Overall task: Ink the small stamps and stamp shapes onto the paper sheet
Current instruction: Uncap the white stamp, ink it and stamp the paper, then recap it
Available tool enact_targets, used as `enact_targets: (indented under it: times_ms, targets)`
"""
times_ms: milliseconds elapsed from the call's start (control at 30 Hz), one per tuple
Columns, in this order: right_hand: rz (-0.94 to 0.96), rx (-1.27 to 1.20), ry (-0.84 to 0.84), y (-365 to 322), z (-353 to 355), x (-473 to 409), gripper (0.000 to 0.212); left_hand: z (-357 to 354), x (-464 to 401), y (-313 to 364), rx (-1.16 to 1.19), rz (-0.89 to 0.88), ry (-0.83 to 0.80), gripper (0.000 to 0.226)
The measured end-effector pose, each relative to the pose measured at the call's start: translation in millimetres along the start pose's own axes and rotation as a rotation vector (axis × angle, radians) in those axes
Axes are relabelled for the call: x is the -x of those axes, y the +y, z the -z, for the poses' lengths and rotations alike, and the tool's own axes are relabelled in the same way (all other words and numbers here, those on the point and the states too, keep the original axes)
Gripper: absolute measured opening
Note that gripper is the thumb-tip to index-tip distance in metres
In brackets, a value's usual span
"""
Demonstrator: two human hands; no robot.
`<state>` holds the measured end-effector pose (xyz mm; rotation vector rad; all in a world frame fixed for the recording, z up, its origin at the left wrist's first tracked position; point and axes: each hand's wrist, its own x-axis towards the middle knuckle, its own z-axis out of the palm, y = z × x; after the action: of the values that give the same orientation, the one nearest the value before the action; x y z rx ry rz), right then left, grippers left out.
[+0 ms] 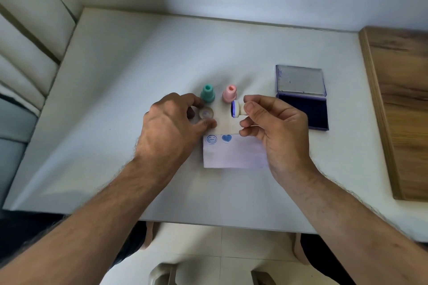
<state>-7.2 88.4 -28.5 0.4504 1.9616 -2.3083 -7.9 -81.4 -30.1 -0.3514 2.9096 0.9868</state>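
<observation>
A small white paper sheet (234, 152) lies on the table and carries a blue smiley print (211, 139) and a blue heart print (226, 138) along its top edge. My right hand (275, 127) pinches a cream stamp (238, 109) on its side, its blue inked face turned left. My left hand (171, 122) pinches a small round clear cap (206, 113) just above the sheet. A teal stamp (207, 93) and a pink stamp (229, 93) stand upright behind the hands. The blue ink pad (303, 111) lies open to the right.
The ink pad's lid (300, 81) is flipped back behind the pad. A wooden board (400, 104) lines the right edge of the white table (139, 65). A cushioned seat (25, 37) sits on the left. The table's front edge (208, 224) runs close to my body.
</observation>
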Motion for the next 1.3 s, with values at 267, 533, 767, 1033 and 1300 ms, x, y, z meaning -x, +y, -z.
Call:
enact_targets:
  times_ms: [267, 533, 767, 1033, 1300]
  targets:
    - [0.015, -0.026, -0.058, -1, -6, 0, 0.012, 10, 7, 8, 0.067, 0.012, 0.042, 0.013]
    - [0.071, 0.045, -0.086, -3, -8, 1, 0.013, 14, 13, 18, 0.218, -0.078, 0.032, 0.018]
    - [0.066, 0.058, -0.093, -1, -8, 2, 0.014, 12, 14, 21, 0.267, -0.114, -0.001, 0.02]
    - [-0.003, -0.004, -0.075, -3, -7, 2, 0.014, 11, 7, 21, 0.437, -0.039, -0.086, 0.019]
    - [0.016, -0.01, -0.073, -5, -6, 1, 0.013, 14, 3, 23, 0.821, 0.058, -0.194, 0.037]
